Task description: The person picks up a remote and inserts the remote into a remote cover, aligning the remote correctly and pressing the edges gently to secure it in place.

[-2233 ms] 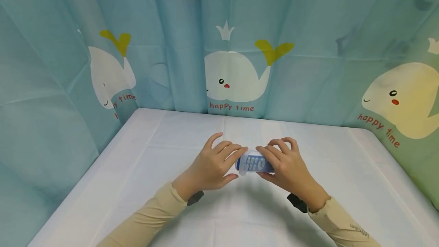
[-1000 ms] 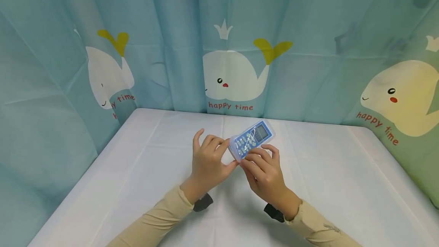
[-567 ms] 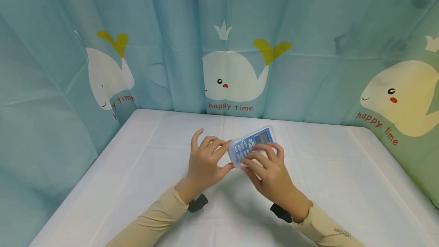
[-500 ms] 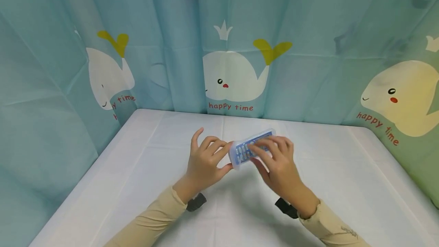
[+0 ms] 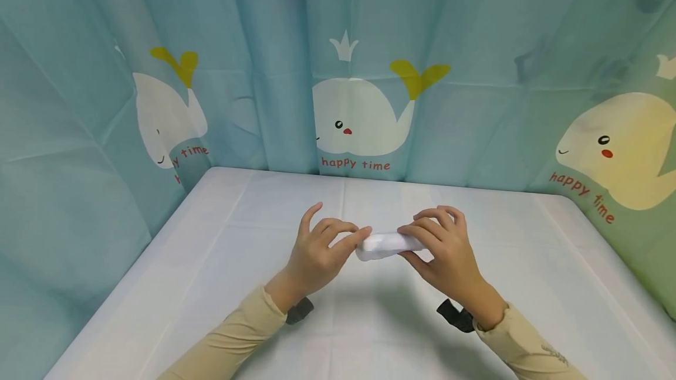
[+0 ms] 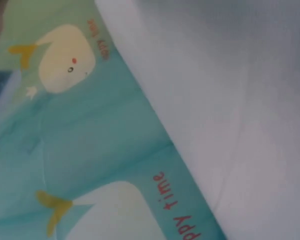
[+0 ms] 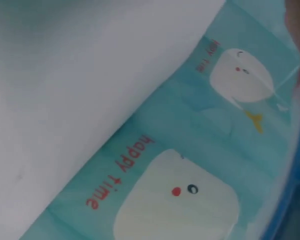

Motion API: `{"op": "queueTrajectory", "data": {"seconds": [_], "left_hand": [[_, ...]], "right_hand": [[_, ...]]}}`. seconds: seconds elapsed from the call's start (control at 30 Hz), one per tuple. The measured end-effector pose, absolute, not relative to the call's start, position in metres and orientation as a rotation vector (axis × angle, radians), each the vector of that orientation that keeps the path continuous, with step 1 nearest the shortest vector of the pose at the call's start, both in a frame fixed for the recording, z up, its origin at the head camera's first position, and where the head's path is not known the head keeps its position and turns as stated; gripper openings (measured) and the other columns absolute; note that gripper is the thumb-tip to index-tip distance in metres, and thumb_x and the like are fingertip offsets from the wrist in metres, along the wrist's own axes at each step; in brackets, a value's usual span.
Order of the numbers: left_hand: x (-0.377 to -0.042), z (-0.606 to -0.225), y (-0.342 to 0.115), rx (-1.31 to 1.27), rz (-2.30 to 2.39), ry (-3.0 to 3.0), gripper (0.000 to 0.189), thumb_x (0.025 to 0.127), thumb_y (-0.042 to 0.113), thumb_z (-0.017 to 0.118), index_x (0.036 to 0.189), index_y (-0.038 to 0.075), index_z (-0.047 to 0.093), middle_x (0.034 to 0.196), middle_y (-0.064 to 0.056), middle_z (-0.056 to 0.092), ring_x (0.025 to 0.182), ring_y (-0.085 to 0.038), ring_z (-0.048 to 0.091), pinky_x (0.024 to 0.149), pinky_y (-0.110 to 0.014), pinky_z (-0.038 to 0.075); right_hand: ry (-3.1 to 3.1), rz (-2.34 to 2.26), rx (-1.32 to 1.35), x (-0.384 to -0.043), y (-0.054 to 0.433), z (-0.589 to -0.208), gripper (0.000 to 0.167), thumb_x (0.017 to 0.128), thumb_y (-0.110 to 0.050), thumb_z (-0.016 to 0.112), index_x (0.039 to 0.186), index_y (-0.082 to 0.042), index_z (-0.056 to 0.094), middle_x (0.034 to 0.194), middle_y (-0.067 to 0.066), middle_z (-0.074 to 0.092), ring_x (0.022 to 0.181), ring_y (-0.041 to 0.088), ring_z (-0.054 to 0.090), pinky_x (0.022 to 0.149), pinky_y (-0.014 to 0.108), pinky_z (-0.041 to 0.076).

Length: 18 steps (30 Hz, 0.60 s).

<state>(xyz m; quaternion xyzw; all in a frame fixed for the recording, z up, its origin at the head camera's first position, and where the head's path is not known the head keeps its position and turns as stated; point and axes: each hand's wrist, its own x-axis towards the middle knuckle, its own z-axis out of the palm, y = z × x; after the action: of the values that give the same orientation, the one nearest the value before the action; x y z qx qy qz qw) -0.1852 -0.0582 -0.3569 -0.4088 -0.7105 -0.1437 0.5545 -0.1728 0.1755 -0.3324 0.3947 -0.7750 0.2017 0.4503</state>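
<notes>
An air-conditioner remote control (image 5: 388,244) in a clear plastic sleeve is held up over the white table, lying crosswise between the hands. Its pale edge and back face the head camera. The right hand (image 5: 449,251) grips its right end, with the thumb below and the fingers above. At the left end, the left hand (image 5: 317,254) pinches the corner with its index finger on top; that thumb is hidden, and the little finger sticks up. In the right wrist view the blue button face of the remote control (image 7: 296,195) shows at the right edge.
The white-covered table (image 5: 253,333) spreads below both hands. Behind and along the sides hangs a blue-green curtain (image 5: 285,75) with whale prints. A black wrist strap (image 5: 456,315) shows under the right wrist, another strap (image 5: 300,311) under the left.
The remote control has turned over, from its blue button face to its pale edge and back, and now lies nearly level. The right hand has moved right and grips the far end.
</notes>
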Motion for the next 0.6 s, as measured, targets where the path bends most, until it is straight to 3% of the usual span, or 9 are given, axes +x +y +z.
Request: {"op": "queueTrajectory", "data": {"seconds": [0.13,0.27,0.43,0.5,0.6], "left_hand": [[-0.1830,-0.3593,-0.0585,-0.990,-0.476,-1.730,0.021,0.074,0.010,0.073,0.092,0.009,0.064,0.087,-0.002,0.062,0.081,-0.017,0.060,0.094,-0.056,0.042],[-0.1824,-0.3598,-0.0556,-1.008,-0.508,-1.710,0.028,0.066,0.012,0.080,0.086,0.008,0.061,0.084,-0.002,0.062,0.080,-0.016,0.060,0.093,-0.055,0.043],[-0.1827,-0.3571,-0.0510,-1.012,-0.524,-1.607,0.006,0.081,0.009,0.068,0.077,0.009,0.063,0.076,-0.001,0.063,0.072,-0.014,0.060,0.090,-0.053,0.045],[-0.1823,-0.3557,-0.0498,-1.032,-0.511,-1.594,0.011,0.085,0.009,0.063,0.074,0.009,0.064,0.073,0.000,0.063,0.069,-0.013,0.060,0.090,-0.052,0.046],[-0.1809,-0.3528,-0.0492,-1.065,-0.495,-1.633,0.007,0.076,0.005,0.070,0.073,0.010,0.065,0.069,0.001,0.062,0.065,-0.012,0.059,0.092,-0.050,0.045]], "right_hand": [[-1.791,0.432,0.984,-0.1753,0.1766,-0.3368,0.025,0.090,-0.024,0.052,0.080,-0.005,0.065,0.075,0.007,0.062,0.079,0.028,0.056,0.080,0.057,0.036],[-1.733,0.395,1.000,-0.1767,0.1755,-0.3381,0.026,0.091,-0.023,0.052,0.077,-0.005,0.065,0.073,0.007,0.060,0.076,0.027,0.056,0.079,0.055,0.039],[-1.729,0.388,0.992,-0.1762,0.1735,-0.3401,0.029,0.090,-0.026,0.053,0.075,-0.004,0.063,0.071,0.007,0.059,0.072,0.026,0.056,0.078,0.054,0.041],[-1.735,0.381,0.977,-0.1767,0.1743,-0.3410,0.030,0.090,-0.027,0.052,0.075,-0.003,0.062,0.071,0.008,0.058,0.068,0.025,0.055,0.075,0.054,0.042],[-1.738,0.364,0.955,-0.1779,0.1768,-0.3412,0.033,0.091,-0.028,0.050,0.075,-0.002,0.061,0.070,0.009,0.058,0.062,0.025,0.053,0.069,0.051,0.043]]}}
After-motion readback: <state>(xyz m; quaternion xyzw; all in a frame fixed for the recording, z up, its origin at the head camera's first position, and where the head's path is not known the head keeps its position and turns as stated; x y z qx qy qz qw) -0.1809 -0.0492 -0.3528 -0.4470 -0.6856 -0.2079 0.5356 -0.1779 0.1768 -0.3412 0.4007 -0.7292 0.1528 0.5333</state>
